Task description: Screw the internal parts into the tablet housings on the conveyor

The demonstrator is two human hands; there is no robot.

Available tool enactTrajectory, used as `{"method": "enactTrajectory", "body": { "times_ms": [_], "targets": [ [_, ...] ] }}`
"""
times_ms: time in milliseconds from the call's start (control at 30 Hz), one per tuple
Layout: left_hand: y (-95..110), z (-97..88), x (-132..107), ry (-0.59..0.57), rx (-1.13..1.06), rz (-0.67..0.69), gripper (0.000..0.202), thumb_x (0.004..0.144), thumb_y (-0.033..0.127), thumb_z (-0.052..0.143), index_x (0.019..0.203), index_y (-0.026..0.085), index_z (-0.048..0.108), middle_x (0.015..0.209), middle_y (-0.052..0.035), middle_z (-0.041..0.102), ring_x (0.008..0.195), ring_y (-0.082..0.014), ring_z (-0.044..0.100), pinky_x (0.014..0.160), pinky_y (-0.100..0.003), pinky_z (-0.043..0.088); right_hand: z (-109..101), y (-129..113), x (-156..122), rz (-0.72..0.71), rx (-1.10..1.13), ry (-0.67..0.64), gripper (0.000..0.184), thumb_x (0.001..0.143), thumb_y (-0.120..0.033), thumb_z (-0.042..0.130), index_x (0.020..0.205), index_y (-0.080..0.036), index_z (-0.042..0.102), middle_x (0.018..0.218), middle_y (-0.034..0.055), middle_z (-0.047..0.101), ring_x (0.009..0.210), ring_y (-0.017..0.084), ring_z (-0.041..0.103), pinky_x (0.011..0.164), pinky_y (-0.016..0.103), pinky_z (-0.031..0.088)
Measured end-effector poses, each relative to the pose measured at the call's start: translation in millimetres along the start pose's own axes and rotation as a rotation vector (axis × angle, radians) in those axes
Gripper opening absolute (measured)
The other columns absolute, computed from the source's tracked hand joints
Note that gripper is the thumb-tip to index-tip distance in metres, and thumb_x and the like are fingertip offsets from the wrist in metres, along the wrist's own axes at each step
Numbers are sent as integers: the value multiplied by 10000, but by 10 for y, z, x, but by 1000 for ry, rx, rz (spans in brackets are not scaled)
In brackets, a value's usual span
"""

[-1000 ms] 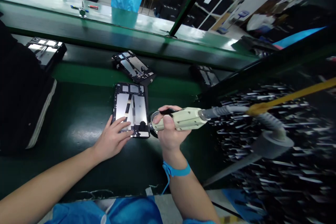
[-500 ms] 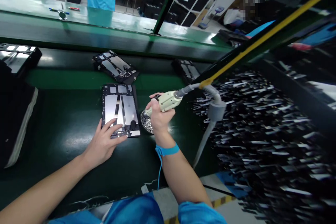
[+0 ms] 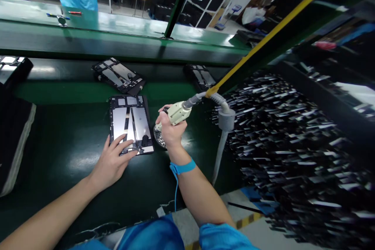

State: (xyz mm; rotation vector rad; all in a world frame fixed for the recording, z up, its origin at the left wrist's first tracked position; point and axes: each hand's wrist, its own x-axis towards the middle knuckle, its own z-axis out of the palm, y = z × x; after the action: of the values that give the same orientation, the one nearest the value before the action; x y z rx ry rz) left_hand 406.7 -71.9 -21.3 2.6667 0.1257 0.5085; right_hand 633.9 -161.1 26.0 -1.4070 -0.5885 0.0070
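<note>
Open device (image 3: 130, 122): black frame, silver panels
Handheld tool (image 3: 179, 113): pale cream-green
Perforated disc (image 3: 159, 138): silver, dotted with dark holes
Wrist strap (image 3: 184, 167): bright blue
Worktop (image 3: 67, 140): dark green
Slanting band (image 3: 263, 43): yellow
Floor tape (image 3: 249, 220): yellow-and-black stripes

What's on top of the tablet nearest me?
Your left hand rests on the lower left part of the tablet. Silver panels show above it; whatever lies directly under the hand is covered.

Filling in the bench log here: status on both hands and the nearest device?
Left hand spread over lower left corner of nearest device, partly covering it. Right hand gripping cream tool beside it. Device flat, silver side up.
</note>
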Motion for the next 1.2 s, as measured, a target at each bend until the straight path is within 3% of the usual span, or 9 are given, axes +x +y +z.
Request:
{"method": "enactTrajectory", "body": {
  "times_ms": [333,567,700,833,1200],
  "targets": [
    [23,17,17,29,-35,-46,360,1017,176,505,1346,257,626,1420,-95,640,1458,-340,441,1203,-700,256,-6,32,-8,2,-28,4,284,802,-406,754,944,-179,657,739,8,696,550,141,618,610,316,562],
    [17,49,28,27,-76,-75,425,1005,215,534,1430,207,539,1418,-125,636,1454,-348,437,1210,-694,230,25,-336,-93,-45,142,26,150,859,-312,707,940,-213,630,778,-21,663,478,94,576,498,261,497],
    [18,30,40,31,-116,-78,475,980,227,572,1452,218,517,1419,-128,636,1452,-345,438,1222,-677,216,94,-487,-384,11,265,-170,228,884,-373,706,1045,-247,607,909,0,667,508,103,610,470,262,511],
    [24,10,50,28,-142,-79,462,971,221,581,1429,211,520,1436,-130,622,1455,-344,428,1230,-668,196,175,-490,-623,27,327,-365,264,893,-370,723,1101,-253,610,975,15,666,551,107,636,513,273,540],
    [39,-10,62,-16,-158,-91,467,967,213,567,1430,207,507,1465,-131,591,1476,-341,391,1222,-686,173,227,-410,-725,67,313,-462,250,914,-359,709,1120,-247,621,992,22,649,583,110,623,560,288,555]
  ]
}}
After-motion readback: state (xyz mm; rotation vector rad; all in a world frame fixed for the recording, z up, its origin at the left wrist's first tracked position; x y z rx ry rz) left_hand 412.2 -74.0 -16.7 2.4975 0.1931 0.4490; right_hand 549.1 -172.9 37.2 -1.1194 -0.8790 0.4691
